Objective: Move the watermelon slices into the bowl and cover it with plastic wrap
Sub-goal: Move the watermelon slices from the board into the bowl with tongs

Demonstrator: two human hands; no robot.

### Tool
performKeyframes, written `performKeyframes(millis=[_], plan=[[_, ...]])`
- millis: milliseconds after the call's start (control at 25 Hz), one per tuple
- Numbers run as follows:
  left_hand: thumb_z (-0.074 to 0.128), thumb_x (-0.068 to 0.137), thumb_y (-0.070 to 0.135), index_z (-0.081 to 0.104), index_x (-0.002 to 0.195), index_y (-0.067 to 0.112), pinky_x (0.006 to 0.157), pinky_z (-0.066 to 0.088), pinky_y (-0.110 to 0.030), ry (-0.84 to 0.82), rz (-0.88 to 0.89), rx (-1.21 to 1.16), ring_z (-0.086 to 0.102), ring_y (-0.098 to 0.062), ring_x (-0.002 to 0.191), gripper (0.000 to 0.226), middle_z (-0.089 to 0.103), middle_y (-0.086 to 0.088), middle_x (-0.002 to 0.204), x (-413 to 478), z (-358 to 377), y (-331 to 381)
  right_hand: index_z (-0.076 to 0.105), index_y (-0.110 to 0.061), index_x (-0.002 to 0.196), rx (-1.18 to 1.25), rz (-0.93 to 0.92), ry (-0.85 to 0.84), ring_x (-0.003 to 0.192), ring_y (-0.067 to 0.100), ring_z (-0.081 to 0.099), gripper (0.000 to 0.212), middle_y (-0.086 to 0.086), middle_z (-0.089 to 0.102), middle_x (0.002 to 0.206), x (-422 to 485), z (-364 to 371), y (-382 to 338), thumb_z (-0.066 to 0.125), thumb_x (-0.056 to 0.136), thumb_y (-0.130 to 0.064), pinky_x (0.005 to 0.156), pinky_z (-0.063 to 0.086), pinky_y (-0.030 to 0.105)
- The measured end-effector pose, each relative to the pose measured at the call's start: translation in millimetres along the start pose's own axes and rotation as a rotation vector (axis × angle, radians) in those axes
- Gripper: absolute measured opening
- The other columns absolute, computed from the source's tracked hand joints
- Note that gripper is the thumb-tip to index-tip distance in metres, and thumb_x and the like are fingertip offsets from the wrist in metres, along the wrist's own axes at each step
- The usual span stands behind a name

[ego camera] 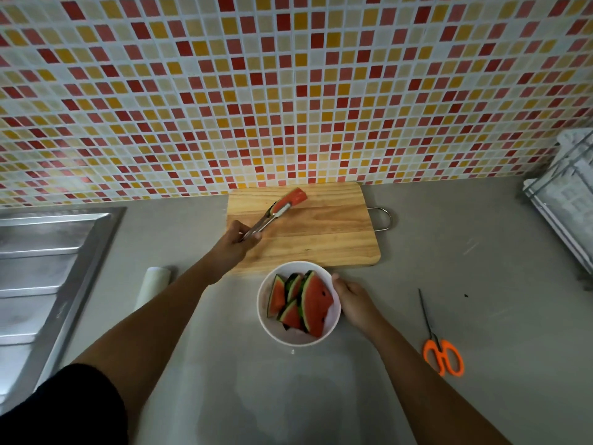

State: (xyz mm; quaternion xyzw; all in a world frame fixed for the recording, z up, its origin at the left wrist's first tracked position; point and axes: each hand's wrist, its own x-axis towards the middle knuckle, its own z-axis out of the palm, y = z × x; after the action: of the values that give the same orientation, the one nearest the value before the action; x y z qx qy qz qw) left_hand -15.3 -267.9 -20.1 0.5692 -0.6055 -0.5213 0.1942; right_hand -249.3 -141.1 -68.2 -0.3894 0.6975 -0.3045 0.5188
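Observation:
A white bowl stands on the grey counter just in front of a wooden cutting board. Several watermelon slices lie inside the bowl. My right hand holds the bowl by its right rim. My left hand grips metal tongs over the board's left side. The tongs' tips are closed on one watermelon slice at the far edge of the board. A roll of plastic wrap lies on the counter to the left, partly hidden behind my left forearm.
Orange-handled scissors lie on the counter to the right. A steel sink drainboard fills the left side. A wire dish rack stands at the far right. A tiled wall rises directly behind the board.

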Motion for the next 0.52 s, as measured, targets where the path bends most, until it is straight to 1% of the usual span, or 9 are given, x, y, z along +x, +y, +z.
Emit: performKeyframes(millis=[40, 160, 280, 400, 480, 520], plan=[[0.054, 0.092, 0.039, 0.045, 0.101, 0.013, 0.057, 0.036, -0.025, -0.01, 0.02, 0.005, 0.04, -0.011, 0.063, 0.029, 0.047, -0.002, 0.078, -13, -5, -1, 0.07, -0.012, 0.092, -0.002, -0.003, 0.001, 0.092, 0.019, 0.063, 0.045, 0.006, 0.069, 0.095, 0, 0, 1, 0.035, 0.097, -0.042, 0.081, 0.045, 0.029], [0.053, 0.093, 0.033, 0.047, 0.097, 0.014, 0.06, 0.039, -0.024, 0.013, 0.13, 0.122, 0.044, -0.008, 0.065, 0.021, 0.05, -0.001, 0.078, -56, -13, -10, 0.07, -0.009, 0.096, -0.007, -0.019, 0.015, 0.096, 0.022, 0.063, 0.046, 0.01, 0.069, 0.1, 0, 0, 1, 0.036, 0.098, -0.041, 0.088, 0.046, 0.034], [0.056, 0.09, 0.032, 0.047, 0.094, 0.011, 0.056, 0.036, -0.021, 0.009, 0.208, 0.185, 0.042, -0.002, 0.06, 0.023, 0.048, 0.0, 0.073, -100, -16, -25, 0.069, -0.008, 0.097, -0.031, -0.047, 0.013, 0.099, 0.024, 0.062, 0.047, 0.012, 0.069, 0.103, -1, 0, -1, 0.034, 0.099, -0.039, 0.09, 0.045, 0.036], [0.058, 0.088, 0.033, 0.046, 0.089, 0.014, 0.057, 0.037, -0.028, 0.006, 0.216, 0.319, 0.045, -0.007, 0.059, 0.022, 0.051, 0.001, 0.071, -129, -14, -44, 0.067, -0.011, 0.093, -0.047, -0.054, -0.016, 0.097, 0.024, 0.062, 0.045, 0.011, 0.069, 0.101, -1, 0, -1, 0.031, 0.099, -0.038, 0.087, 0.045, 0.037], [0.057, 0.09, 0.032, 0.041, 0.087, 0.021, 0.056, 0.038, -0.03, -0.011, 0.23, 0.416, 0.048, -0.01, 0.058, 0.019, 0.054, -0.002, 0.07, -140, -7, -50, 0.067, -0.013, 0.09, -0.06, -0.05, -0.006, 0.094, 0.023, 0.062, 0.044, 0.01, 0.069, 0.099, -1, -1, -2, 0.031, 0.099, -0.038, 0.084, 0.045, 0.035], [0.057, 0.091, 0.032, 0.038, 0.085, 0.026, 0.055, 0.037, -0.029, -0.009, 0.252, 0.456, 0.048, -0.011, 0.057, 0.02, 0.054, 0.0, 0.068, -142, -5, -50, 0.067, -0.013, 0.091, -0.076, -0.057, 0.003, 0.094, 0.023, 0.062, 0.045, 0.01, 0.069, 0.099, -1, -1, -2, 0.031, 0.099, -0.038, 0.084, 0.045, 0.035]])
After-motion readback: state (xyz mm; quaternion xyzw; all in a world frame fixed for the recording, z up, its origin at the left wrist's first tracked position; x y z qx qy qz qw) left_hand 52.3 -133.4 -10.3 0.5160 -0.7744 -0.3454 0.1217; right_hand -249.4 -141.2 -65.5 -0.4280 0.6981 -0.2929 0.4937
